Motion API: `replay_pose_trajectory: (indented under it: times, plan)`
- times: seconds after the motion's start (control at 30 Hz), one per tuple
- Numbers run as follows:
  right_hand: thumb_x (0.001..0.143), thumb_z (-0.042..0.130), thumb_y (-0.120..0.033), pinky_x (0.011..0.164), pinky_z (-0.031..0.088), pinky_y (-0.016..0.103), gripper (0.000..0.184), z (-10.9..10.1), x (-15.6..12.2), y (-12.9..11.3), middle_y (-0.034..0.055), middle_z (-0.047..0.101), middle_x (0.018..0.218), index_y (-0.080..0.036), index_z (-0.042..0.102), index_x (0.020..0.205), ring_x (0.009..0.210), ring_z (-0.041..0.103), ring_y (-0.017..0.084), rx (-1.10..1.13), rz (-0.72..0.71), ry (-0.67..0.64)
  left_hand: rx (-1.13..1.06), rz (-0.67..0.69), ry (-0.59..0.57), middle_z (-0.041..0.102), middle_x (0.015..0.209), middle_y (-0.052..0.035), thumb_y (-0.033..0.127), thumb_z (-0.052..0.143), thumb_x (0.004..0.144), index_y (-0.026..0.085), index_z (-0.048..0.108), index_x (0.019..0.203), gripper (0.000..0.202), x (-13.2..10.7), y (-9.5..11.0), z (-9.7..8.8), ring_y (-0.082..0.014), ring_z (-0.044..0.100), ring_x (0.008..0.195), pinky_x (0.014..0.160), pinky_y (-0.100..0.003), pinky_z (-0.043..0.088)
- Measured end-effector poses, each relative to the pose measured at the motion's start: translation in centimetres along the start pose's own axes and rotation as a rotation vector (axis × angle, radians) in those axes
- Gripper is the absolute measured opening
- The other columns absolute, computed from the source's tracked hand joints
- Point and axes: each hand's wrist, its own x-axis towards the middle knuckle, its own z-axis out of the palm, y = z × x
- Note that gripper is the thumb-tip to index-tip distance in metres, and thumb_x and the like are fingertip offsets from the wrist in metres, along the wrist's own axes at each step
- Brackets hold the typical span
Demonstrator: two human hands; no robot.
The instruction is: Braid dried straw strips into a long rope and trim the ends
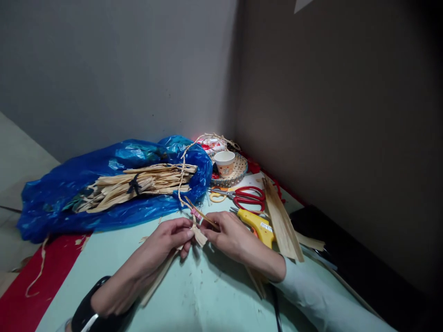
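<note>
The left hand (178, 235) pinches a flared cream husk end (200, 237) in its fingers above the pale-green desk (207, 306), the right hand (224, 233) a slim tan strip (203, 215) — the beige twisted cord (182, 170) looks formed, the husk end untwisted.

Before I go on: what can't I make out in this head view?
All in the head view:
Right hand: some fingertips, hidden behind the hand itself.
Pale husk piece: its pinched part, covered by the left hand.
Yellow glue gun: part of its handle, behind the right forearm; label print too small.
Black cord: cut off by the bottom edge.
</note>
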Motion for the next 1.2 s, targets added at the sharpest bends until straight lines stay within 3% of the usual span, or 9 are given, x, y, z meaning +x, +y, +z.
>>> replay_pose_trajectory:
  times: [0.07, 0.17, 0.27, 0.43, 0.57, 0.67, 0.9, 1.07, 1.2]
  plan:
    - [0.082, 0.052, -0.020, 0.051, 0.024, 0.021, 0.017, -0.3, -0.2, -0.2, -0.0052, 0.044, 0.057, -0.016, 0.052, 0.065, 0.056, 0.037, 0.009, 0.035, -0.007, -0.023, -0.214, -0.044, -0.060, 0.054, 0.060, 0.0004, 0.033, 0.066, 0.075, 0.015, 0.062, 0.073, 0.019, -0.4, 0.4, 0.4, -0.0107, 0.047, 0.053, 0.053, -0.023, 0.038]
    - [0.082, 0.054, -0.021, 0.051, 0.025, 0.020, 0.018, -0.5, -0.5, -0.4, -0.0056, 0.043, 0.057, -0.016, 0.051, 0.065, 0.056, 0.037, 0.008, 0.079, -0.005, -0.034, -0.403, -0.072, -0.053, 0.056, 0.061, -0.0013, 0.029, 0.065, 0.078, 0.013, 0.064, 0.072, 0.016, -0.7, 0.5, 0.8, -0.0110, 0.048, 0.055, 0.055, -0.023, 0.041]
    - [0.084, 0.053, -0.024, 0.051, 0.024, 0.021, 0.020, -0.4, -0.7, -0.4, -0.0055, 0.044, 0.058, -0.016, 0.051, 0.065, 0.056, 0.037, 0.008, 0.076, -0.007, -0.027, -0.421, -0.087, 0.012, 0.057, 0.061, -0.0005, 0.023, 0.068, 0.076, 0.012, 0.067, 0.078, 0.011, -0.7, -0.1, 1.0, -0.0080, 0.046, 0.052, 0.052, -0.019, 0.039]
    - [0.083, 0.053, -0.023, 0.050, 0.022, 0.022, 0.018, -0.3, -0.8, -0.3, -0.0055, 0.044, 0.057, -0.016, 0.053, 0.067, 0.054, 0.035, 0.008, 0.020, 0.018, -0.019, -0.436, -0.115, 0.100, 0.047, 0.052, 0.0044, 0.022, 0.076, 0.069, 0.011, 0.064, 0.070, 0.016, -0.4, -0.6, 1.2, -0.0041, 0.035, 0.045, 0.043, -0.016, 0.028]
    - [0.082, 0.054, -0.021, 0.051, 0.024, 0.021, 0.016, -0.5, -0.9, -0.4, -0.0058, 0.042, 0.056, -0.016, 0.053, 0.066, 0.055, 0.035, 0.008, 0.025, 0.031, -0.033, -0.536, -0.109, 0.067, 0.038, 0.051, 0.0084, 0.026, 0.075, 0.071, 0.011, 0.062, 0.068, 0.020, -0.4, -0.5, 1.4, -0.0019, 0.023, 0.044, 0.040, -0.014, 0.018]
    - [0.083, 0.053, -0.024, 0.050, 0.025, 0.021, 0.018, -0.9, -0.9, -0.5, -0.0058, 0.043, 0.057, -0.016, 0.052, 0.067, 0.055, 0.036, 0.008, 0.051, 0.057, -0.054, -0.572, -0.098, 0.026, 0.042, 0.051, 0.0069, 0.025, 0.071, 0.076, 0.011, 0.063, 0.068, 0.018, -0.3, -0.6, 1.3, -0.0014, 0.023, 0.043, 0.040, -0.014, 0.018]
    - [0.084, 0.055, -0.029, 0.047, 0.023, 0.021, 0.024, -1.2, -0.8, -0.5, -0.0064, 0.042, 0.056, -0.017, 0.048, 0.064, 0.054, 0.035, 0.007, 0.041, 0.101, -0.082, -0.429, -0.084, 0.070, 0.062, 0.056, -0.0011, 0.023, 0.067, 0.078, 0.014, 0.064, 0.076, 0.010, -0.1, -1.3, 1.3, -0.0098, 0.054, 0.051, 0.053, -0.021, 0.043]
    - [0.083, 0.055, -0.033, 0.049, 0.026, 0.021, 0.020, -0.9, -0.7, -0.8, -0.0051, 0.047, 0.059, -0.017, 0.054, 0.071, 0.056, 0.040, 0.009, 0.047, 0.178, -0.078, -0.260, -0.066, 0.129, 0.062, 0.053, 0.0007, 0.031, 0.065, 0.079, 0.015, 0.062, 0.077, 0.016, -0.2, -1.3, 1.8, -0.0099, 0.052, 0.042, 0.046, -0.022, 0.039]
    - [0.082, 0.059, -0.038, 0.050, 0.030, 0.021, 0.022, -0.6, -0.6, -0.2, -0.0043, 0.051, 0.062, -0.017, 0.056, 0.077, 0.058, 0.043, 0.009, 0.178, 0.203, -0.089, -0.111, -0.039, 0.189, 0.061, 0.051, 0.0016, 0.032, 0.063, 0.079, 0.017, 0.061, 0.075, 0.016, -0.2, -1.0, 2.0, -0.0123, 0.054, 0.044, 0.050, -0.026, 0.042]
